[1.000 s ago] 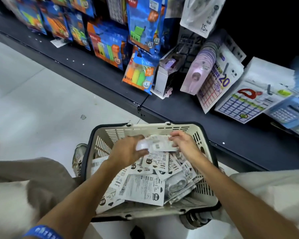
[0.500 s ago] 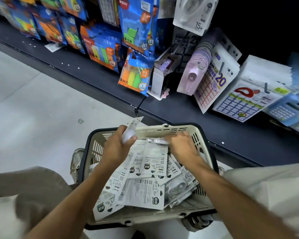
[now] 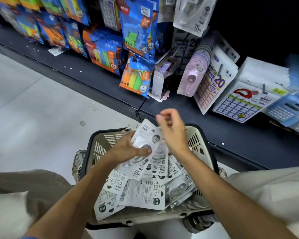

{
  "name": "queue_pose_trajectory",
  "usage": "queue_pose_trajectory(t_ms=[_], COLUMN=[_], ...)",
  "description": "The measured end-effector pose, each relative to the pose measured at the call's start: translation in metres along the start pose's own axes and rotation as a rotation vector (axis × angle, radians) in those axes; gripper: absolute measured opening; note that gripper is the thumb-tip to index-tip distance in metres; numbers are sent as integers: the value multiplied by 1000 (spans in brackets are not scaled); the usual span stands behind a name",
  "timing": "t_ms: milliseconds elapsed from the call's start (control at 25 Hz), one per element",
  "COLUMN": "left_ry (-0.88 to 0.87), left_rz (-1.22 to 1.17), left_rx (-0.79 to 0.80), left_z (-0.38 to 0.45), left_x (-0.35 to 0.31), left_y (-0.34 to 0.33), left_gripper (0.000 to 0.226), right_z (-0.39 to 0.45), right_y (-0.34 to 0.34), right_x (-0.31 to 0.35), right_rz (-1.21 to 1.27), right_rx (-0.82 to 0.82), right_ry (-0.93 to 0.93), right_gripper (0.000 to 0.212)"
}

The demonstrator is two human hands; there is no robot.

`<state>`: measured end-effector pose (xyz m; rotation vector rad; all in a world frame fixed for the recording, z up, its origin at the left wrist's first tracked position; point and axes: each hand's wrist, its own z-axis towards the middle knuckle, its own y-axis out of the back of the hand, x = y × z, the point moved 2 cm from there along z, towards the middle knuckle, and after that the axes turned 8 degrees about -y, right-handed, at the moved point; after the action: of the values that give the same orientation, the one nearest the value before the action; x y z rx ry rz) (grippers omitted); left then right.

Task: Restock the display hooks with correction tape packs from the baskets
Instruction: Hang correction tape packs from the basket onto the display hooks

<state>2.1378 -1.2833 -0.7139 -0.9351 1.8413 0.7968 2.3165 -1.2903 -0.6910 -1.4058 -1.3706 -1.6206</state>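
Left hand [image 3: 126, 149] grips a small stack of correction tape packs [image 3: 146, 137] over the basket [image 3: 201, 140], right hand [image 3: 171, 130] hovers beside it with fingers loosely curled, holding nothing, so still gathering stock I'd say, next up threading them onto a hook.

Left hand [image 3: 128, 150]: now grips several correction tape packs [image 3: 146, 138], lifted above the basket [image 3: 204, 152] rim. Right hand [image 3: 171, 128]: risen off the basket's pile, fingers loosely curled, just beside the packs.
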Motion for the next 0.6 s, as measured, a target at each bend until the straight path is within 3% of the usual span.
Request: queue_pose_trajectory(t_ms=[40,80,160,200,240,320,400,480,600], left_ry=[18,38,61,59,53,41,46,52,36], left_rz=[35,62,54,38,35,45,67,47,-75], left_rx=[-105,-209,-339,-357,-361,-393,-468,-511,-409], left_z=[0,0,-2,-3,-4,-5,-6,-5,-6], left_x=[2,4,11,13,15,18,19,20,15], left_y=[6,15,30,33,34,34,36,40,36], left_gripper=[45,45,45,44,42,42,44,47,37], right_z=[2,0,-21,-33,-41,-39,-22,3,6], right_y=[12,22,28,26,23,21,28,42,42], right_x=[-16,-36,-78,-96,-106,-108,-94,-68,-37], right_rz=[-212,-598,-1142,-1206,-1174,-907,-483,-83,192], right_rx=[-27,119,618,742,757,637,417,309,417], right_ry=[23,75,98,98,126,162,-40,-260,-412], right_gripper=[25,48,93,98,89,51,25,18,20])
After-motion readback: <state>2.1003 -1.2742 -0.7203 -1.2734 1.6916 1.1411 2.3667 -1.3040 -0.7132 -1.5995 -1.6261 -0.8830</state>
